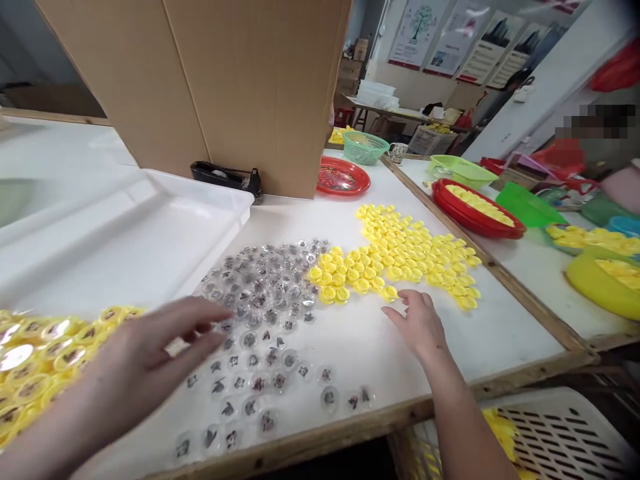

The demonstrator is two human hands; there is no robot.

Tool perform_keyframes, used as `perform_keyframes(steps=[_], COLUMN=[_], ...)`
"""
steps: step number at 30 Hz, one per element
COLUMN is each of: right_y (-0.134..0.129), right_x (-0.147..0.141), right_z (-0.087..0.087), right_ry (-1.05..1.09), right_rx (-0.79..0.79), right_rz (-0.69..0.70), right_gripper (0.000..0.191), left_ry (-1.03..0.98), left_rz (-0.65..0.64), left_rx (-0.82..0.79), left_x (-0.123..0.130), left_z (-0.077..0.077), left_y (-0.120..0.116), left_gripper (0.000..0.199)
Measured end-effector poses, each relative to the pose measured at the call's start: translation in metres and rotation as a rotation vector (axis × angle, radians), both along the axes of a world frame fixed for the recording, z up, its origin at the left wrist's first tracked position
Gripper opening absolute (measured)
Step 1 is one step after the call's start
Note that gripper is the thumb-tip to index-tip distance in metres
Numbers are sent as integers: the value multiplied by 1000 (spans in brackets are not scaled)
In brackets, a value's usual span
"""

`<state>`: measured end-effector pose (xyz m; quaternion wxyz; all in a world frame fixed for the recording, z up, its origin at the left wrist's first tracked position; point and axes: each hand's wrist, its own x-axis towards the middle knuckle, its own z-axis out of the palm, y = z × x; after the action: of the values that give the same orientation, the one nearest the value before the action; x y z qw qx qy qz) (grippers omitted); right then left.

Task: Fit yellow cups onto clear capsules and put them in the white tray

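Note:
My left hand [165,353] hovers at the left edge of the clear discs [260,300], thumb and fingers apart, with nothing seen between them. These discs are transparent with small dark pictures and lie spread over the white table [370,347]. At the near edge of the yellow round pieces [400,247], my right hand [417,320] has its thumb and fingers parted, fingertips beside one yellow piece [389,293]. Yellow pieces with pictures [65,353] are heaped at the left, partly behind my left forearm.
A white tray [200,207] lies at the left, before a tall cardboard sheet [225,87] and a black tape dispenser [227,179]. A red plate [343,177] stands behind. Wooden strips [525,293] edge the table; a white basket [560,427] sits below right.

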<state>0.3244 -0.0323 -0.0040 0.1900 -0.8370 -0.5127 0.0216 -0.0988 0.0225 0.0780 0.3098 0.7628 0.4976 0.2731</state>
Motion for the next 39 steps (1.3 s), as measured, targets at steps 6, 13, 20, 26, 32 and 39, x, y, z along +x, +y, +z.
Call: perform_keyframes(steps=[6,13,20,26,32,39], right_y=[27,5,2,23,27,15], right_x=[26,-26,-150,-135,-120,-114], right_z=[-3,15,49,22,-5,3], right_ry=[33,202,506,299,197,410], right_rx=[-51,15,159,108,1,53], right_rz=[-4,260,762,748,810,729], right_gripper=[39,16,16,31,26,15], left_ry=[28,-188,-1090,-1233,-1251,-1245], left_rz=[-222,-74,-103,35,96,19], left_rx=[-202,-516,-1137,-1068,-1042,-1070], left_x=[75,94,103,86,81,82], left_z=[-37,-51,-67,-69,-67,-70], left_y=[-21,-21,-17,-6,1,-5], left_gripper=[15,19,31,22,18,29])
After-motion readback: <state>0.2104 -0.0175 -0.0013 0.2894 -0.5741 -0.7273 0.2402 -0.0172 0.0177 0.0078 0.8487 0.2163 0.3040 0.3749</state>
